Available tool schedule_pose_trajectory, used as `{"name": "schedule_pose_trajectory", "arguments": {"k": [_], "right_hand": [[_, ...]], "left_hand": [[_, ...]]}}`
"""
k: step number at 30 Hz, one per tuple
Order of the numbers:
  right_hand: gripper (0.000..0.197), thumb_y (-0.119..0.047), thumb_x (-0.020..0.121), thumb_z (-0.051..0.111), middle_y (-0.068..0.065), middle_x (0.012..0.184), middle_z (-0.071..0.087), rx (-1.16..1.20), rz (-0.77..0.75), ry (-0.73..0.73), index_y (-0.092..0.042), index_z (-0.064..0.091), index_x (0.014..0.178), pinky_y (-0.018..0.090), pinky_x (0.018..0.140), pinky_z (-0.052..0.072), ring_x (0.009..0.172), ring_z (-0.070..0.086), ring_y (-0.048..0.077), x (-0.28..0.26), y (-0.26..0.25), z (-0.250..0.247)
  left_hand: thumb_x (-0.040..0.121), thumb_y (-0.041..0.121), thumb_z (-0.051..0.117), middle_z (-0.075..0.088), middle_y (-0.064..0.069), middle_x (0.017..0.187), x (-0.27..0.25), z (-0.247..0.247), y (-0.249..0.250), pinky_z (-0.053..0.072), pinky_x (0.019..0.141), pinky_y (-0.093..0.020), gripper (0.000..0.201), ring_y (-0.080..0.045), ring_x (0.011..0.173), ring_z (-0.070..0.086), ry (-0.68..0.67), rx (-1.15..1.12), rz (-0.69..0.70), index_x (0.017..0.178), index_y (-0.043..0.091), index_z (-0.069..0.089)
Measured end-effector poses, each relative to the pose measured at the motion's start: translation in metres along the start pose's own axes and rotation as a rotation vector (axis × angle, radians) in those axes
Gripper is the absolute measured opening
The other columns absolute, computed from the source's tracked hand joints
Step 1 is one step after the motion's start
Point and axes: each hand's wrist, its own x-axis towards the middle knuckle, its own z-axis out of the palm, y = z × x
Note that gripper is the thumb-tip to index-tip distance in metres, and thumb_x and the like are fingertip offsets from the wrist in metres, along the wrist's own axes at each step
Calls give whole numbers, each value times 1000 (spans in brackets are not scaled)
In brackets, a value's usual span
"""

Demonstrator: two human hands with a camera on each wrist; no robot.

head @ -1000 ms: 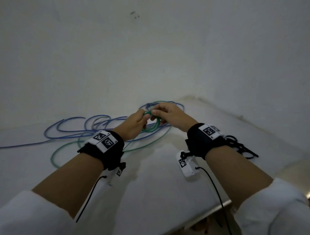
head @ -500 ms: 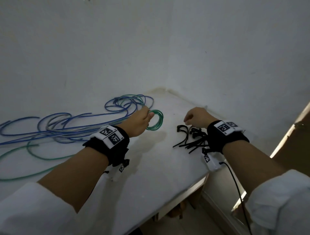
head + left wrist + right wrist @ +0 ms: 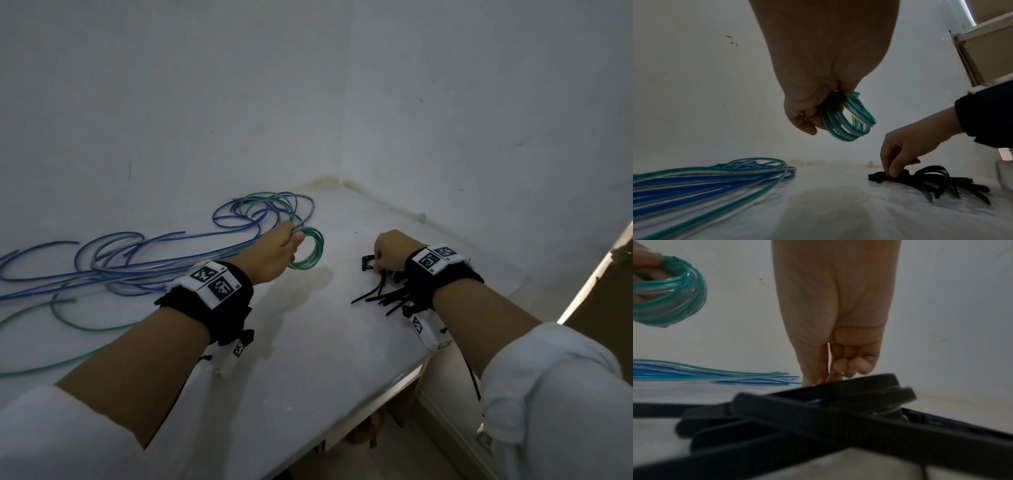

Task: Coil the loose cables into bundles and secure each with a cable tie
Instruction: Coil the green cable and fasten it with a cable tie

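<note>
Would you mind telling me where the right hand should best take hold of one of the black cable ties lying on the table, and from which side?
Probably at its blocky head end, from above. The cable ties lie crossed in a flat pile, and one head sticks out toward the green coil, clear of the tangle. The right hand already has its fingertips there; a thumb-and-finger grip should lift it free.

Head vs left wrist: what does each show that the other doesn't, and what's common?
Head only: both forearms with black wrist straps, and the table edge with floor below.

Left wrist only: the right hand's fingers from the side, fingertips pinching the head of a cable tie; the head view hides that grip behind the knuckles.

Both: left hand holding the green coil off the table, right hand at the pile of black cable ties, loose blue and green cables on the table.
</note>
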Motion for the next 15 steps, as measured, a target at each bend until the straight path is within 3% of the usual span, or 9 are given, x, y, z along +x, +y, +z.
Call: {"name": "schedule_pose_trajectory", "arguments": {"k": [3,6,8,10,15], "right_hand": [[21,-17,84,67,15,80,60,-43,7,-29,3,67,87,30,69,48,75,57,26,1,-2,0],[21,-15,89,59,17,89,63,38,2,-1,4,66,90,28,68,42,79,55,24,0,-6,-3],[22,-13,89,57,12,82,66,152,-19,53,4,69,86,23,61,44,70,57,21,-3,-11,-7],[25,-10,89,55,9,66,67,361,-48,90,4,70,73,16,52,50,54,60,15,-4,-20,-12],[18,3,89,51,17,71,64,1022,-132,194,-10,53,76,23,50,52,50,64,15,-10,-65,-21]], "left_hand": [[100,26,31,44,1,73,-2,-2,-2,36,60,-25,29,-11,63,45,11,-3,-3,72,19,34],[101,26,31,43,1,72,-5,-6,-3,36,59,-24,27,-10,61,42,19,0,-13,77,13,36],[101,26,30,43,0,73,-8,-10,-5,35,59,-23,25,-10,62,41,35,6,-26,84,8,37],[100,26,31,46,-3,76,-11,-16,-8,35,61,-25,25,-11,63,43,69,3,-43,88,5,39],[100,25,33,56,-5,77,-24,-36,-22,35,70,-30,26,-16,68,47,155,-26,-99,86,6,44]]}}
